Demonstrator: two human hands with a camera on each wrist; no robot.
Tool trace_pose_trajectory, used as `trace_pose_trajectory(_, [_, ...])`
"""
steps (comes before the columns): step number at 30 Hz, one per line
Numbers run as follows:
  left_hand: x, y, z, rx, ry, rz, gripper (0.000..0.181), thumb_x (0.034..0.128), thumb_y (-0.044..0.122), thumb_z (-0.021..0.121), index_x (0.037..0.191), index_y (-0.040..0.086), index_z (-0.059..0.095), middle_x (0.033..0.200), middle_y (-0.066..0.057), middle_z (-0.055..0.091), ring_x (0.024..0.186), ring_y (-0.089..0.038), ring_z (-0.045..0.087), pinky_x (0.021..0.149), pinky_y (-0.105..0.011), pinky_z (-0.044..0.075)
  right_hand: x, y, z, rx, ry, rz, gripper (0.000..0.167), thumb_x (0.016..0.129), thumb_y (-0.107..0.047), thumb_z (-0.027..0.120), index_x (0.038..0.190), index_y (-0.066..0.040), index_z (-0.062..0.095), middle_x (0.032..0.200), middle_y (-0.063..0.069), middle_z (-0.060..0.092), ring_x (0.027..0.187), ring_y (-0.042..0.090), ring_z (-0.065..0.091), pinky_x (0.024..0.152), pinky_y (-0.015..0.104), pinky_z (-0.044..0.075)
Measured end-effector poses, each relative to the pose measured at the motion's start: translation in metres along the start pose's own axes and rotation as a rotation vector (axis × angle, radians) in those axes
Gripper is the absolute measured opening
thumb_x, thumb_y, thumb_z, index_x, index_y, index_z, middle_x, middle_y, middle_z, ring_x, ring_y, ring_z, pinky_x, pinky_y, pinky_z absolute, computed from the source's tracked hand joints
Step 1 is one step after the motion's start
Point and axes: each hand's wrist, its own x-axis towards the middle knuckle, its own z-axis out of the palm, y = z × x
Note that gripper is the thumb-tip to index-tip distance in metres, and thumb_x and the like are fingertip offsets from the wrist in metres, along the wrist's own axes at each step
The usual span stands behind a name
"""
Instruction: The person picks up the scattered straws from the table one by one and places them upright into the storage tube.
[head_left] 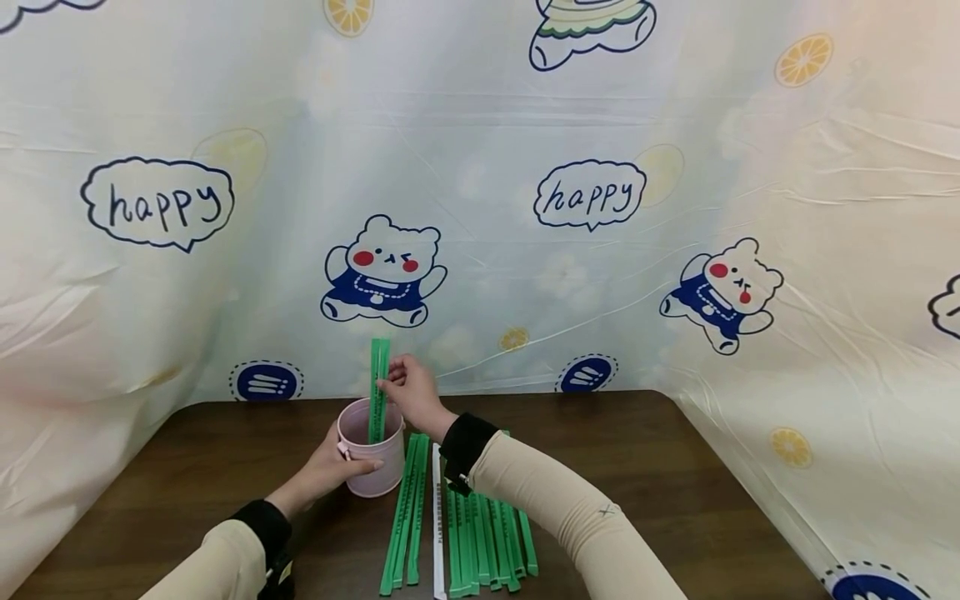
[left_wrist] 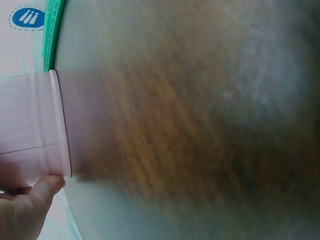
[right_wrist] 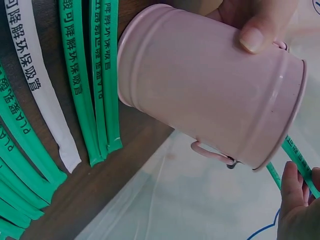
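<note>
A small pink bucket [head_left: 381,477] is upright at the back of the brown table. My left hand [head_left: 328,467] grips its side, the thumb [right_wrist: 254,37] lying across the outer wall. Green paper-wrapped straws [head_left: 378,367] rise above the bucket's rim, their lower ends inside. With fingertips, my right hand [head_left: 416,395] pinches one of these wrapped straws just over the rim. To the bucket's right lie a few more green wrapped straws [head_left: 405,512], then a white wrapped straw [head_left: 438,533], then a row of several green ones [head_left: 480,546], partly hidden under my right forearm.
The table [head_left: 660,500] ends at a back edge against a hanging cloth [head_left: 480,275] printed with bears and orange slices. A wire-hinged pink handle [right_wrist: 212,154] hangs on the bucket's side. Black bands [head_left: 467,446] circle both wrists.
</note>
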Motion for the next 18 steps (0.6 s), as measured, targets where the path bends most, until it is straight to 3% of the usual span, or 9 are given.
trace_pose_trajectory(10, [0.0013,-0.0009,0.0004,-0.018,-0.011,0.014,0.102,0.0874,0.018,0.079,0.158,0.004,0.007,0.154,-0.027,0.032,0.138,-0.044,0.042,0.113,-0.062,0.043,0.0009,0.0054,0.0023,0.005,-0.012,0.013,0.031,0.101,-0.006,0.062,0.13,0.002,0.054,0.113,0.019,0.065,0.095,0.019,0.064,0.075,0.022,0.055])
trace_pose_trajectory(18, [0.0025,-0.003,-0.0006,-0.027,-0.009,0.025,0.102,0.0872,0.017,0.079,0.158,0.003,0.007,0.154,-0.027,0.033,0.138,-0.043,0.042,0.112,-0.056,0.044,0.0041,0.0091,-0.0004,0.004,-0.011,0.029,0.035,0.1,-0.008,0.063,0.132,0.003,0.054,0.115,0.019,0.065,0.1,0.023,0.066,0.083,0.025,0.055])
